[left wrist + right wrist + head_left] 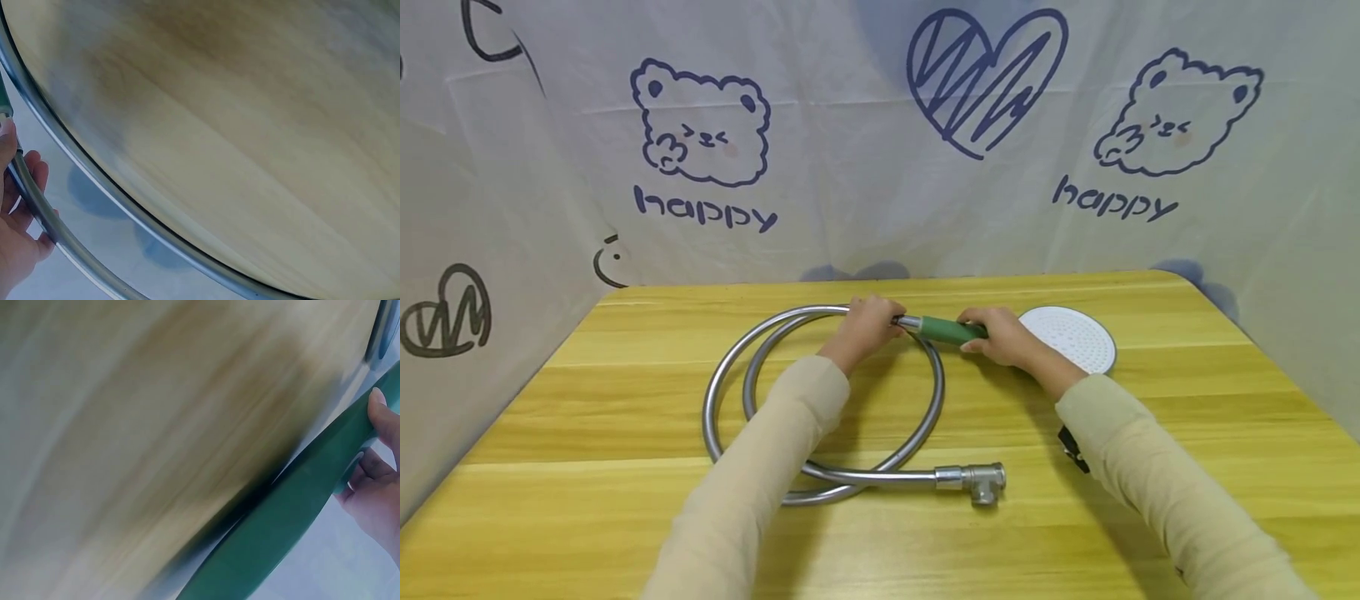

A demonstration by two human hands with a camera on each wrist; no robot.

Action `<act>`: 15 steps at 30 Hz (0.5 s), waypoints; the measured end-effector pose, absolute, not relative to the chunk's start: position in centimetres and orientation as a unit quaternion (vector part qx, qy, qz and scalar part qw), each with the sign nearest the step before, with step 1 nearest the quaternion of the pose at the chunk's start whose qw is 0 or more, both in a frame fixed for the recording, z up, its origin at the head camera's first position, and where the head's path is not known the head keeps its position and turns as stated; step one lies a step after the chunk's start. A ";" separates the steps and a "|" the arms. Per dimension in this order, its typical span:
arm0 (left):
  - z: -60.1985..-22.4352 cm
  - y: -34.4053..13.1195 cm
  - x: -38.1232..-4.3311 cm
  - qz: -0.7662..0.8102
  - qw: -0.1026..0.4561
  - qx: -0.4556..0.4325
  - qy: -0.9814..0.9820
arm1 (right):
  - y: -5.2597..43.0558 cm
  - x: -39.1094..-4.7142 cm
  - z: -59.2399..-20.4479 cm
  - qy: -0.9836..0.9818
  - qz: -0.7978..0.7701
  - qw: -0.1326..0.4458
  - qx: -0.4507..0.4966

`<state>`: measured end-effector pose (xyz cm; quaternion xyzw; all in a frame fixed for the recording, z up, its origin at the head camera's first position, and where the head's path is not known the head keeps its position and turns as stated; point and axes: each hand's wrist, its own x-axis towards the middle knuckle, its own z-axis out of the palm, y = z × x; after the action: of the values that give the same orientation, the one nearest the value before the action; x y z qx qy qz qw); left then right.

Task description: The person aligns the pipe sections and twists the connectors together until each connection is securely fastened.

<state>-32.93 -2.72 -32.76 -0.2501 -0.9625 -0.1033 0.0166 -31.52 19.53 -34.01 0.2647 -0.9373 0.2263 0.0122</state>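
Note:
A hand shower has a green handle (947, 330) and a round white spray face (1075, 337), which lies over the table at the right. My right hand (1003, 336) grips the handle; in the right wrist view the thumb lies along its green side. My left hand (871, 323) holds the end of a silver shower hose (711, 400), right at the handle's metal neck (910, 323). Fingers wrap around this hose (81, 255) in the left wrist view. Looped on the table, the hose runs to a metal angle fitting (987, 482) at its other end.
The wood-grain table (587, 517) ends at a white cloth (842, 192) with drawn bears and hearts behind it. Cloth also hangs at both sides. Hose loops lie around and under the left forearm. A small black object (1073, 450) shows by the right sleeve.

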 end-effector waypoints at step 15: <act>-32.8 -3.0 -32.8 -0.056 0.000 -0.288 -0.956 | 19.1 -31.4 -33.9 -0.949 0.188 -0.009 0.253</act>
<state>-32.80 -3.02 -32.78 -0.2879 -0.9560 -0.0563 0.0000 -31.38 19.11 -33.89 0.2527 -0.9490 0.1882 -0.0094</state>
